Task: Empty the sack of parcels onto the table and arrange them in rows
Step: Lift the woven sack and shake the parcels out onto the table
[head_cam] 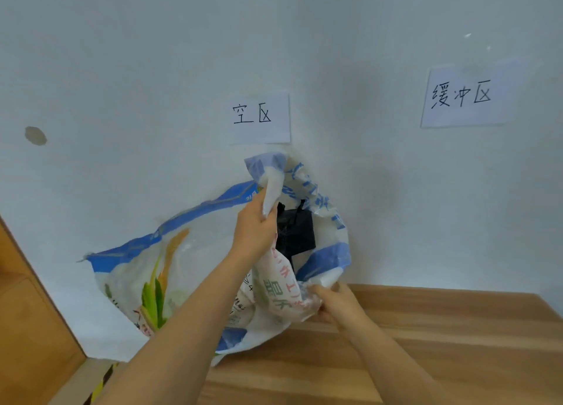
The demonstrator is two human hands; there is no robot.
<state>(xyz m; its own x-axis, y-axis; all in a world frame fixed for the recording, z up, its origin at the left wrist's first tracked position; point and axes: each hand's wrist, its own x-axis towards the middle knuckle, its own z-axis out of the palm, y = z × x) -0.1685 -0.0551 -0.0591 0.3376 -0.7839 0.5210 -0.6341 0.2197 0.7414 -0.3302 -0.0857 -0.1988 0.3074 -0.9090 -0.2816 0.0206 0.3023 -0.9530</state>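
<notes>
A large white woven sack (pixel 134 279) with blue bands and a green-and-orange plant print lies against the wall, its mouth turned toward the wooden table (pixel 426 343). My left hand (pixel 256 225) grips the upper rim of the mouth and holds it raised. My right hand (pixel 335 302) grips the lower rim, close to the table top. Inside the opened mouth shows a black parcel (pixel 295 231). Whatever else the sack holds is hidden.
A white wall stands right behind the table, with two paper signs (pixel 259 118) (pixel 463 95) stuck to it. A brown wooden panel (pixel 27 328) runs along the left. The table's bare wood stretches to the right of the sack.
</notes>
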